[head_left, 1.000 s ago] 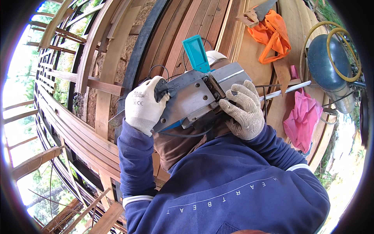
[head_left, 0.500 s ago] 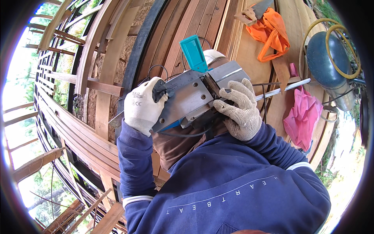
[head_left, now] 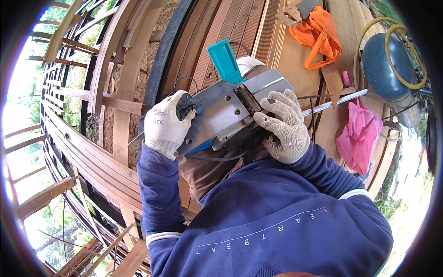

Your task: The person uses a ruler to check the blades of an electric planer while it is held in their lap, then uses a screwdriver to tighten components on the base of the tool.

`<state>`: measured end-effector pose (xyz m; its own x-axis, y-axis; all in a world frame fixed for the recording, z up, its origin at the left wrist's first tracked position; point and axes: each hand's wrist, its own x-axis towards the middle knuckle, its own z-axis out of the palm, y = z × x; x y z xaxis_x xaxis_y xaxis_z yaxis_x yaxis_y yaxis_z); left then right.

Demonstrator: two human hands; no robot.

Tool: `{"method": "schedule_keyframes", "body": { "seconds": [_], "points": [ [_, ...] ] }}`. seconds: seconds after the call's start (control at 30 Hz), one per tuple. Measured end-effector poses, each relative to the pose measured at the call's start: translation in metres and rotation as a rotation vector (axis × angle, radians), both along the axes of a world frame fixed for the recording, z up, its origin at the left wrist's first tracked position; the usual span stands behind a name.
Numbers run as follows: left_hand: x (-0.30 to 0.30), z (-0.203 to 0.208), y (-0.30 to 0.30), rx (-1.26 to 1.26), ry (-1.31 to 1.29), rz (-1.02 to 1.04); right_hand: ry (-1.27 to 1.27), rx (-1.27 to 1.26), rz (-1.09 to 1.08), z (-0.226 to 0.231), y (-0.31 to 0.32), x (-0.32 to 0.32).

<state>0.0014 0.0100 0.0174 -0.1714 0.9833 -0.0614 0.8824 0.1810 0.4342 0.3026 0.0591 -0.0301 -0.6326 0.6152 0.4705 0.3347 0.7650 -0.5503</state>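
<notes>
An electric planer lies across my lap, its flat metal sole facing up and the cutter drum showing in a slot. From its far side juts a teal plastic part. My left hand, in a white glove, is closed round a black part at the planer's left end. My right hand, gloved in off-white knit, has bent fingers against the planer beside the drum. Its thumb is tucked low by the planer's near edge; what the fingertips grip there is partly hidden.
Timber boards stretch away ahead. A handsaw and an orange cloth lie at the far right. Nearer are a pink cloth and a dark tank with a yellow hose. Wooden framing stands at left.
The planer and both hands sit slightly farther left and up in the picture. The right fingers have shifted a little beside the drum; both hands stay on the planer.
</notes>
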Motion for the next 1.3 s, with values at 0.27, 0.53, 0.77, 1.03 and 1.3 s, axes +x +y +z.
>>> {"method": "schedule_keyframes", "body": {
  "seconds": [0.27, 0.53, 0.77, 1.03, 1.3],
  "points": [
    [0.0026, 0.0053, 0.0014, -0.022, -0.005, 0.002, -0.021, -0.015, 0.016, 0.0011, 0.0012, 0.0011],
    [0.004, 0.0054, 0.0009, -0.017, -0.007, 0.019, -0.009, -0.004, 0.031, 0.004, 0.0024, -0.0005],
    [0.0061, 0.0054, -0.001, 0.034, 0.017, 0.011, 0.023, -0.05, 0.055, 0.0011, 0.0015, 0.0],
    [0.0067, 0.0054, -0.0019, 0.035, 0.015, 0.019, -0.014, -0.069, 0.049, 0.0006, 0.0001, 0.0002],
    [0.0065, 0.0049, -0.0027, 0.039, 0.016, 0.01, 0.001, -0.055, 0.039, 0.0, -0.0006, -0.0005]
  ]
}}
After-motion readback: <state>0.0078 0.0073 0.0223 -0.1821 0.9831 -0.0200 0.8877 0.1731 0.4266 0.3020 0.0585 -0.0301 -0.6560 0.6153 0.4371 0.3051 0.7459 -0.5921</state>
